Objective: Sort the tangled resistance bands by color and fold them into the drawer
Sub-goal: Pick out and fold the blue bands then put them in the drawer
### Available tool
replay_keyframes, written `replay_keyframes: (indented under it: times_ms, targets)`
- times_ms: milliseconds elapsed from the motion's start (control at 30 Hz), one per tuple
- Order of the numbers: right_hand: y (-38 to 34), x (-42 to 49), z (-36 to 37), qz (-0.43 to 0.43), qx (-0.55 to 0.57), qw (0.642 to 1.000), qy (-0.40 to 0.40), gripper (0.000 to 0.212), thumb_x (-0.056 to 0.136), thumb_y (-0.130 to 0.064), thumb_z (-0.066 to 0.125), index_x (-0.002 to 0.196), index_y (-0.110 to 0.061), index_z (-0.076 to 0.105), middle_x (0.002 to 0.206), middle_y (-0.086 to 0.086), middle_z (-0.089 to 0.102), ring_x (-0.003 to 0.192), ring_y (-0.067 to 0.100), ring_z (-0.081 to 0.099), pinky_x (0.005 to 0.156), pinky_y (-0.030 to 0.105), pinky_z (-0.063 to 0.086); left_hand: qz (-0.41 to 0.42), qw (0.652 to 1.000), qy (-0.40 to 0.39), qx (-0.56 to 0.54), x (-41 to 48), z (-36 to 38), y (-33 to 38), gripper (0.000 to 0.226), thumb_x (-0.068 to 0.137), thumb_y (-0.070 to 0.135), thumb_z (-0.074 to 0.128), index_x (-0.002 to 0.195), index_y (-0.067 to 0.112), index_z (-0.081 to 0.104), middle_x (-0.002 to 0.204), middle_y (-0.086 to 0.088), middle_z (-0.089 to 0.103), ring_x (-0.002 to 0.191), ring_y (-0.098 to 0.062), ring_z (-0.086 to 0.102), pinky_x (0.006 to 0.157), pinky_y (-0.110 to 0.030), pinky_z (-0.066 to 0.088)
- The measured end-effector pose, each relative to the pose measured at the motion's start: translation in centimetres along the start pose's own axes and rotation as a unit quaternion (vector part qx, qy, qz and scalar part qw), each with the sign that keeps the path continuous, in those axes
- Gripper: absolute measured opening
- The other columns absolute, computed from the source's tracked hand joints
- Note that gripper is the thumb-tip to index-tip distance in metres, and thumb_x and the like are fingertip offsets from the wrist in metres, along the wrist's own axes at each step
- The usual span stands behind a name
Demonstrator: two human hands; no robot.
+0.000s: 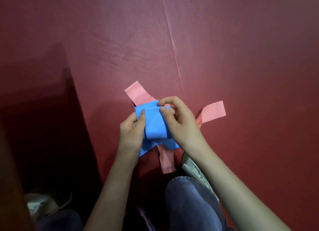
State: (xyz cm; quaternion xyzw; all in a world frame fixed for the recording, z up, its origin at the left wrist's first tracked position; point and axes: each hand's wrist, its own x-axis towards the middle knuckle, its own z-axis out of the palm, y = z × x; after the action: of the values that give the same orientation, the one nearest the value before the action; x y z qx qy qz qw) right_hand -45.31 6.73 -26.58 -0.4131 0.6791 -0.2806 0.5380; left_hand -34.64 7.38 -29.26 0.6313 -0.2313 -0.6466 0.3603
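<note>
A blue resistance band [154,125], folded into a thick bundle, is held between both hands just above the floor mat. My left hand [132,132] grips its left side, thumb pressed on top. My right hand [179,120] pinches its upper right edge with thumb and fingers. Under the bundle a pink resistance band [137,92] lies on the mat, with ends sticking out at the upper left, at the right [214,112] and toward me [166,161]. No drawer is in view.
A dark red exercise mat [120,41] covers the floor, with a seam [172,49] running away from me. A dark shadowed area lies at the left. My knees in jeans and white shoes [193,170] are at the bottom.
</note>
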Motion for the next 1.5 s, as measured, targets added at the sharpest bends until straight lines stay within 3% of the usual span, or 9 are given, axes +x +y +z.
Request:
replay_keyframes:
  times_ms: [100,233,400,567,733,867,1000,1200,1500]
  targets:
    - [0.6,0.1,0.5,-0.008,-0.017,0.999,0.026,0.02,0.088,-0.015,0.048,0.081,-0.034,0.045,0.043,-0.009,0.031,0.045,0.005,0.031,0.049,0.017,0.026,-0.009,1.0,0.006,0.005,0.0,-0.1,0.0,0.029,0.095,0.016,0.04,0.08,0.024,0.064,0.06,0.016,0.069,0.059,0.002,0.062,0.059,-0.015,0.052]
    - [0.4,-0.2,0.9,-0.022,0.016,1.0,0.005,0.016,0.082,-0.023,0.043,0.086,-0.038,0.043,0.05,0.013,0.039,0.051,0.016,0.035,0.055,0.03,0.032,-0.032,0.999,0.02,-0.013,0.0,0.2,0.1,0.034,0.097,0.024,0.034,0.077,0.023,0.062,0.055,0.016,0.068,0.053,0.003,0.061,0.053,-0.012,0.05]
    - [1.0,0.4,1.0,-0.019,-0.057,0.998,0.036,0.019,0.085,-0.02,0.044,0.103,-0.026,0.044,0.04,-0.019,0.048,0.046,0.006,0.041,0.056,0.025,0.029,-0.06,0.998,0.016,-0.013,-0.2,0.6,0.2,0.041,0.097,0.033,0.026,0.077,0.024,0.06,0.065,0.01,0.067,0.052,0.004,0.062,0.053,-0.013,0.05]
    - [1.5,0.7,1.0,-0.012,-0.077,0.995,0.059,0.028,0.088,-0.01,0.049,0.114,-0.019,0.044,0.037,-0.013,0.045,0.044,0.007,0.042,0.051,0.02,0.028,-0.045,0.998,-0.041,-0.008,-0.8,0.5,0.0,0.026,0.094,0.005,0.038,0.078,0.013,0.056,0.059,0.004,0.063,0.048,0.003,0.056,0.051,-0.013,0.046]
    - [1.8,0.5,0.6,-0.015,-0.085,0.994,0.068,0.033,0.086,-0.019,0.056,0.116,-0.02,0.044,0.04,-0.007,0.04,0.044,0.007,0.042,0.055,0.027,0.032,-0.012,0.999,-0.026,0.019,-0.9,0.6,-0.4,0.019,0.094,0.003,0.039,0.076,0.004,0.047,0.056,0.002,0.052,0.043,0.004,0.045,0.047,-0.011,0.039]
    - [1.8,-0.1,0.6,-0.045,-0.051,0.997,0.043,0.042,0.076,-0.045,0.051,0.114,-0.027,0.046,0.064,-0.012,0.046,0.061,0.005,0.047,0.066,0.029,0.043,0.003,1.0,-0.023,-0.01,-0.8,0.4,0.1,0.025,0.094,0.005,0.038,0.076,0.013,0.053,0.051,0.009,0.063,0.05,0.002,0.055,0.053,-0.017,0.047]
    - [2.0,-0.4,0.0,-0.049,-0.034,0.996,-0.065,0.036,0.072,-0.049,0.053,0.106,-0.038,0.047,0.1,-0.021,0.053,0.094,-0.009,0.05,0.087,0.01,0.039,0.021,0.999,-0.001,-0.04,-0.6,0.5,2.1,0.023,0.093,0.008,0.045,0.073,0.014,0.054,0.05,0.01,0.061,0.047,0.001,0.055,0.048,-0.013,0.047]
    - [0.6,-1.2,-1.2,-0.032,0.029,0.993,-0.11,0.019,0.077,-0.024,0.058,0.095,-0.029,0.056,0.093,-0.009,0.063,0.088,-0.001,0.055,0.082,0.014,0.043,0.057,0.993,-0.05,-0.088,-2.4,0.7,5.4,0.021,0.077,0.021,0.045,0.071,0.017,0.065,0.057,0.008,0.067,0.054,-0.003,0.062,0.053,-0.016,0.05]
    - [-4.0,-4.5,-4.6,-0.064,0.001,0.993,-0.099,0.051,0.078,-0.006,0.067,0.119,-0.028,0.045,0.11,-0.019,0.056,0.107,-0.003,0.053,0.096,0.016,0.04,0.145,0.981,-0.096,-0.091,-8.5,4.0,10.4,0.018,0.073,0.027,0.056,0.072,0.033,0.074,0.064,0.017,0.068,0.063,0.006,0.061,0.061,-0.008,0.047]
